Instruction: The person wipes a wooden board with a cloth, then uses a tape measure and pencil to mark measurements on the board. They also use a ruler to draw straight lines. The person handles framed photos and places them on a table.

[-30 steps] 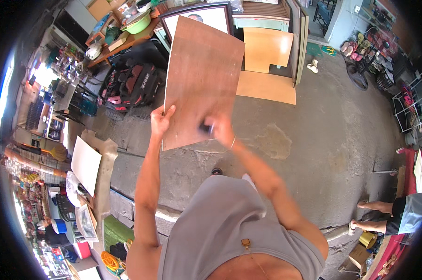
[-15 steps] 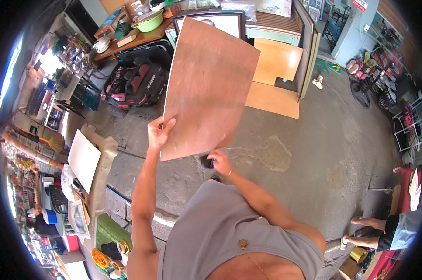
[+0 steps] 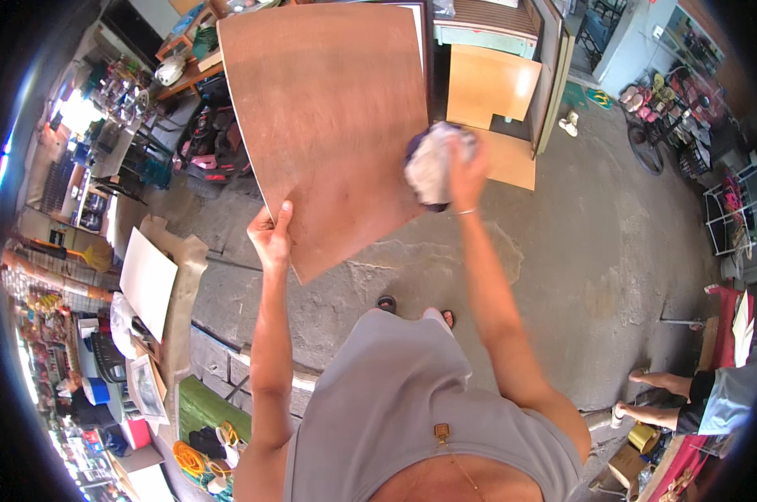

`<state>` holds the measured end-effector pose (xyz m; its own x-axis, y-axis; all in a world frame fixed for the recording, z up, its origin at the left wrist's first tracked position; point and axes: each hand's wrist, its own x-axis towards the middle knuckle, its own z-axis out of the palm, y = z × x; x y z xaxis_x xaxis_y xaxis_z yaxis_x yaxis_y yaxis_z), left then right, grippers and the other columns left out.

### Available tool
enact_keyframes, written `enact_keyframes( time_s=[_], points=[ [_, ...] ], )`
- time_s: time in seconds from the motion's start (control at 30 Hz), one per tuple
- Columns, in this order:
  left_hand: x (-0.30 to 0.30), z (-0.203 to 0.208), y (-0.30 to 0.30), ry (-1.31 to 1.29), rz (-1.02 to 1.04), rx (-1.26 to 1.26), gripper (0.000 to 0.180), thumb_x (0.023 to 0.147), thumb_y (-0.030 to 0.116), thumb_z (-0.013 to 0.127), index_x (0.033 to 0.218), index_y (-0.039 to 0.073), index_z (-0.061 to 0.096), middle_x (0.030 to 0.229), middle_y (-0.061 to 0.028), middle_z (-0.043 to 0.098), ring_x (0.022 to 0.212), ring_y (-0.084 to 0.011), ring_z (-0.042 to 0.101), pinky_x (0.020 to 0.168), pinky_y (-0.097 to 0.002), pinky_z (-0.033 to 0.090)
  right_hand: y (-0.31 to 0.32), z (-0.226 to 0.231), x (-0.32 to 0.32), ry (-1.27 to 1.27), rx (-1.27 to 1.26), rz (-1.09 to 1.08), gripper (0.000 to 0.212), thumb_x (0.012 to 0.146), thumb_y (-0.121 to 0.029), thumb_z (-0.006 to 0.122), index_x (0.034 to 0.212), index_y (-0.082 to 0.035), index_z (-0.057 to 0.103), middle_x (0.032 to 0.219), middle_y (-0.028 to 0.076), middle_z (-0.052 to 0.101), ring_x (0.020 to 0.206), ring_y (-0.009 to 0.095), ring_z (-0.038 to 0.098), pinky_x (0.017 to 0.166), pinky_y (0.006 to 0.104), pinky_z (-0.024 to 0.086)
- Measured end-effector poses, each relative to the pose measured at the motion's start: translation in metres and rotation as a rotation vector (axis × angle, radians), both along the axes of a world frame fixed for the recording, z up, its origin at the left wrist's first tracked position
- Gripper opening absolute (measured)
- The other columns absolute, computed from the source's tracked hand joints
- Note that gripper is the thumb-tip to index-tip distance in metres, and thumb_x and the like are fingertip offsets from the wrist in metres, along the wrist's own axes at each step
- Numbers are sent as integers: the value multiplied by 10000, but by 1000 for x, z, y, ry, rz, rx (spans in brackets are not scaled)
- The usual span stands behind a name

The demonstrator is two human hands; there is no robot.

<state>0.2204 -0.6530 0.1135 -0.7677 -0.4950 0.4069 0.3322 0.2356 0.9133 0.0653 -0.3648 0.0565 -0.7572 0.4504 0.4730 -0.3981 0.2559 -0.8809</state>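
My left hand (image 3: pixel 271 238) grips a thin reddish-brown plywood sheet (image 3: pixel 332 109) by its lower left edge, thumb on the front face and fingers behind. The sheet is held up off the floor, tilted, its top reaching the far furniture. At its right edge my right hand (image 3: pixel 468 171) holds a bunched cloth (image 3: pixel 433 165), pale with dark patches. Motion blurs this hand and the cloth somewhat. Whether the cloth touches the sheet I cannot tell.
Tan boards (image 3: pixel 491 84) lean against a cabinet beyond the sheet. A white panel (image 3: pixel 148 284) stands at the left, above a green container (image 3: pixel 207 410) with orange cord. A red-and-black machine (image 3: pixel 211 146) is far left. Another person's legs (image 3: pixel 667 397) show at right.
The plywood sheet has shifted left and turned anticlockwise in my left hand. My right hand has swung up and right, from below the sheet to its right edge, bringing the cloth into plain view.
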Motion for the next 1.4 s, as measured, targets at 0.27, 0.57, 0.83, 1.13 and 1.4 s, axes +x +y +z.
enact_keyframes(
  time_s=[0.27,0.57,0.83,1.13,1.4],
  points=[
    [-16,-19,40,-39,-43,59,146,869,110,723,884,-35,714,785,3,667,702,-54,530,639,-214,426,-150,-65,122,22,186,300,314,834,-287,693,900,-9,564,738,204,603,677,408,592,624,481,456],
    [-2,-30,43,-7,25,177,139,861,106,731,885,-31,717,769,7,658,674,-45,510,612,-208,392,-89,-102,41,-316,122,-85,391,909,-372,603,1015,2,553,785,233,637,728,413,629,654,495,480],
    [6,-36,45,-132,51,88,151,868,109,719,891,-39,710,762,7,656,666,-46,516,584,-219,414,-84,-12,31,-208,377,266,329,901,-344,602,886,-16,571,764,204,632,671,413,613,597,494,476],
    [17,-30,53,-288,-31,-87,150,862,100,720,842,-44,684,691,26,626,635,-36,473,553,-232,402,-138,61,-12,475,547,329,308,773,-285,720,936,-70,571,887,168,638,799,378,625,654,512,470],
    [24,-38,45,-258,-29,-117,151,858,97,719,845,-50,685,670,25,614,634,-37,478,542,-234,403,-145,98,-2,329,558,478,330,690,-230,745,928,-92,563,807,120,580,788,343,623,651,471,481]
  ],
)
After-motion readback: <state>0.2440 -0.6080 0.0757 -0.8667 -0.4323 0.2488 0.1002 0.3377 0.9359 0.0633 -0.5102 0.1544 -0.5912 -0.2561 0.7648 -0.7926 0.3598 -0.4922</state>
